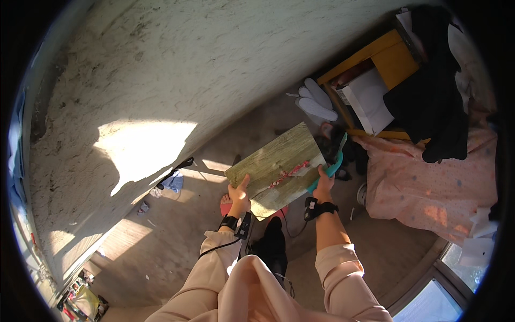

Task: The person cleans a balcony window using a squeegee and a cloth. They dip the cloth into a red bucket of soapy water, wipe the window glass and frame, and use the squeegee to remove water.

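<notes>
A rectangular panel (pixel 277 161) with a wood-grain print and a strip of pink flowers is held out in front of me at a slant. My left hand (pixel 240 195) grips its near left edge, thumb on the printed face. At the right edge, my right hand (pixel 324 183) holds the panel together with a teal item (pixel 330 169) that curves up beyond the fingers; what kind of thing it is, I cannot tell. The fingers of both hands are partly hidden behind what they hold. A strapped black device sits on each wrist.
A yellow wooden cabinet (pixel 396 64) holds a white box (pixel 367 100), with black cloth (pixel 432 88) over it. Pink patterned fabric (pixel 434 181) hangs at right. White slippers (pixel 318 102) rest near the rough wall (pixel 181 60). Blue cloth (pixel 173 182) lies at the wall's foot.
</notes>
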Action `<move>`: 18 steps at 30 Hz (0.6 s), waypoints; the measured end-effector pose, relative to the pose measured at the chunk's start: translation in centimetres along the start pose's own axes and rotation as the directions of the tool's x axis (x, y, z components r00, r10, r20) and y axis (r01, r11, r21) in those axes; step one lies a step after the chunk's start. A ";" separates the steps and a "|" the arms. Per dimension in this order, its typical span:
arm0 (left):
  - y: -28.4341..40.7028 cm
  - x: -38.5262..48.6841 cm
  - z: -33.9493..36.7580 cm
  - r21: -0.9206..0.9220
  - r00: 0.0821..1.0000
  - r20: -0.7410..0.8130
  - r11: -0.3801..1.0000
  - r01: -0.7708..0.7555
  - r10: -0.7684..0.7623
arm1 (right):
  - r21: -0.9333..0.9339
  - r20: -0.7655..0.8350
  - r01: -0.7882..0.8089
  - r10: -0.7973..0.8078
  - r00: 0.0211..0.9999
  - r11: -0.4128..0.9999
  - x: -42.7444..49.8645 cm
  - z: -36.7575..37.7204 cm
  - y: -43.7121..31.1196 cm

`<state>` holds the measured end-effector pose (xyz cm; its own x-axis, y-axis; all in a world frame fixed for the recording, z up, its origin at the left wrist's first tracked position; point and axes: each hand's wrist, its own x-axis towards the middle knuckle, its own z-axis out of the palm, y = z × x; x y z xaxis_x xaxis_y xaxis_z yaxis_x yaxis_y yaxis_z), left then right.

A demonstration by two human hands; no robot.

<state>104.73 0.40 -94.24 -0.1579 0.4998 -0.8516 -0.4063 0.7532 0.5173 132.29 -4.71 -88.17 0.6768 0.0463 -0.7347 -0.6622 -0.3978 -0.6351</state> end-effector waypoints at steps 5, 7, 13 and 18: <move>4.4 1.0 0.2 -0.054 0.994 0.068 0.995 -0.083 0.086 | -0.115 0.031 -0.052 0.056 0.998 0.992 -1.0 2.2 -1.3; 6.9 2.1 0.3 0.100 0.992 0.020 0.987 -0.128 0.127 | -0.120 0.063 -0.091 0.099 0.993 0.989 -1.8 4.2 -2.1; 10.6 6.5 0.1 0.060 0.983 0.049 0.982 -0.177 0.175 | -0.148 0.128 -0.019 0.038 0.991 0.989 -1.6 10.0 -2.7; 10.1 10.4 -1.7 0.158 0.980 0.071 0.968 -0.193 0.183 | -0.101 0.191 0.007 0.013 0.981 0.995 -0.7 10.2 -1.6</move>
<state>97.49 12.47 -98.07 -0.1652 0.6586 -0.7341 -0.2206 0.7008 0.6783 129.58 5.23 -89.04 0.5943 0.2159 -0.7747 -0.6214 -0.4883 -0.6128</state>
